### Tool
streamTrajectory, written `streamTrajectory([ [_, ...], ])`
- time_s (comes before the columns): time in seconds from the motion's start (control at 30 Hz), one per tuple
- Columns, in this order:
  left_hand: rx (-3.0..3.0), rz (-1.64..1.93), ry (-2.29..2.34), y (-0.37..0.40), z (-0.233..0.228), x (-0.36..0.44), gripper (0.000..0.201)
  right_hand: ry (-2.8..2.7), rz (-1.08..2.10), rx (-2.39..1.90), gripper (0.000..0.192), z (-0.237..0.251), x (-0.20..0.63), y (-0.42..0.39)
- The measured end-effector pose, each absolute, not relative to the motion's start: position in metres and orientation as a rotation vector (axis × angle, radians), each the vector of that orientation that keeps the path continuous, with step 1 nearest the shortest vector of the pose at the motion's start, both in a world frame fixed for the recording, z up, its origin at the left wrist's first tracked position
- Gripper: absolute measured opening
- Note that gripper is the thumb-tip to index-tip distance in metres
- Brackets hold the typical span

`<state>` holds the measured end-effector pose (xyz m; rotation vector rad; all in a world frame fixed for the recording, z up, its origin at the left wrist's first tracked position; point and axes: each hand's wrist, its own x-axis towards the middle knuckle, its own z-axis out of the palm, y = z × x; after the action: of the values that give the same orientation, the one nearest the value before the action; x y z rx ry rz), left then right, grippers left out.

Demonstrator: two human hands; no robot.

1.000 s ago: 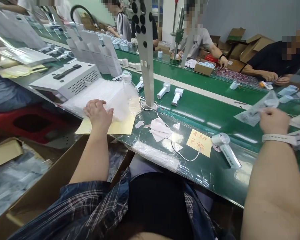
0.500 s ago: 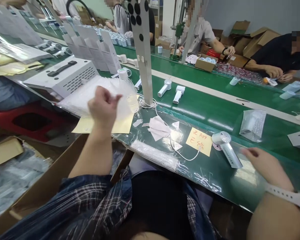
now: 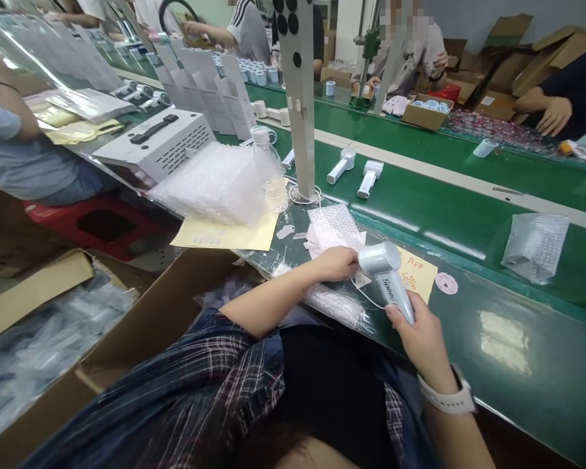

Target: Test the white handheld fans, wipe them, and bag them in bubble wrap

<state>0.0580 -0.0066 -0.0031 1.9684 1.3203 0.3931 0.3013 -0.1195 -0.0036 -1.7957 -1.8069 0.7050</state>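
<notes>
My right hand (image 3: pixel 417 334) grips the handle of a small pale-blue handheld fan (image 3: pixel 387 275), its round head pointing up and left. My left hand (image 3: pixel 336 263) pinches a bubble-wrap bag (image 3: pixel 333 227) right beside the fan's head, over the near edge of the green conveyor table (image 3: pixel 493 312). A yellow note (image 3: pixel 417 273) with handwriting lies under the fan. A thin white cable (image 3: pixel 366 296) runs beneath my hands.
A pile of bubble-wrap bags (image 3: pixel 215 185) and a water bottle (image 3: pixel 269 168) stand to the left by a white post (image 3: pixel 303 98). Two white fans (image 3: pixel 356 170) lie on the belt; a bagged fan (image 3: pixel 534 244) rests at right. Cardboard boxes (image 3: pixel 127 339) sit below left. Other people work across the belt.
My left hand took a bubble-wrap bag from the pile and brought it to the middle. My right hand, after setting down a bagged fan on the belt, picked up the loose fan.
</notes>
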Motion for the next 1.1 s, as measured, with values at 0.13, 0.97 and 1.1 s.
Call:
streamTrajectory([
  [0.13,1.754,0.591,1.348,0.009,-0.005,0.046,0.032,-1.969,0.432,-1.801,0.058,-0.020,0.267,-0.107],
  [0.97,1.910,1.181,0.579,-0.038,0.113,0.059,0.033,-1.668,0.975,-1.326,0.035,0.068,0.258,-0.113],
  [1.1,1.779,1.136,0.585,0.020,0.096,0.071,0.027,-1.443,0.589,-1.317,0.023,0.087,0.293,-0.069],
])
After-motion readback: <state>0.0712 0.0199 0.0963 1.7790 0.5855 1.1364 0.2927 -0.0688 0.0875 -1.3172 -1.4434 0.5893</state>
